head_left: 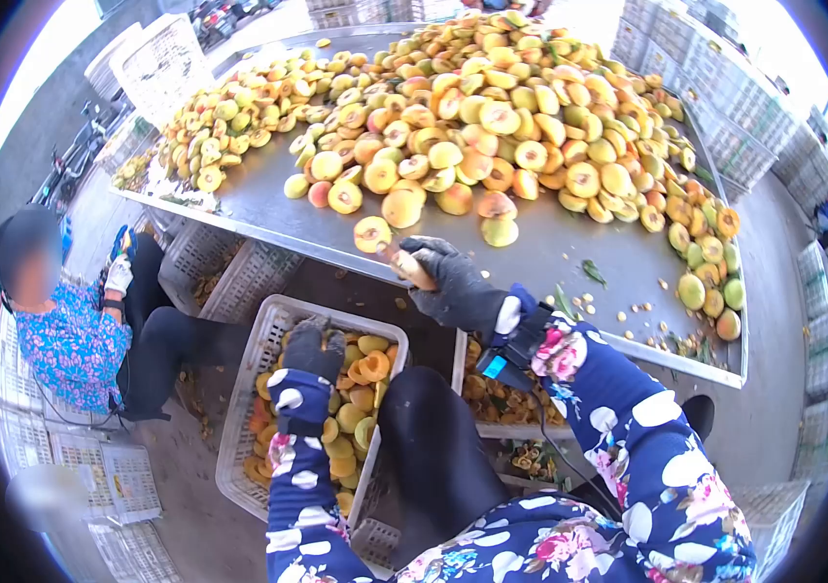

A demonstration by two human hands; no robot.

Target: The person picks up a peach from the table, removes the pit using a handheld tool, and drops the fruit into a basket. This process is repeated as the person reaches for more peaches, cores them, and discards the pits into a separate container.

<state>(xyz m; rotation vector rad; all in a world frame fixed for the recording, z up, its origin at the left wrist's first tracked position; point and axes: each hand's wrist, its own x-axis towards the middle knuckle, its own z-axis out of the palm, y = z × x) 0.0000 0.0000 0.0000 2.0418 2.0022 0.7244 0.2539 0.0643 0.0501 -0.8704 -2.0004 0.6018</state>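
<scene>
My right hand (453, 282), in a dark glove, is closed around the wooden handle of a small tool (409, 267) at the front edge of the metal table (327, 228). The tool's tip is near a halved peach (372, 233) lying on the table. My left hand (313, 348), also gloved, is down in a white crate (231, 428) of peach halves (341, 457); its fingers point downward and whatever they may hold is hidden. A large heap of peaches (501, 117), many of them halved, covers the back of the table.
A co-worker (69, 330) sits at the left with a gloved hand near the table corner. Another crate (458, 364) is under the table front, right of my knee. Stacked crates (725, 107) stand behind at the right. Leaves and pits lie on the table's right part.
</scene>
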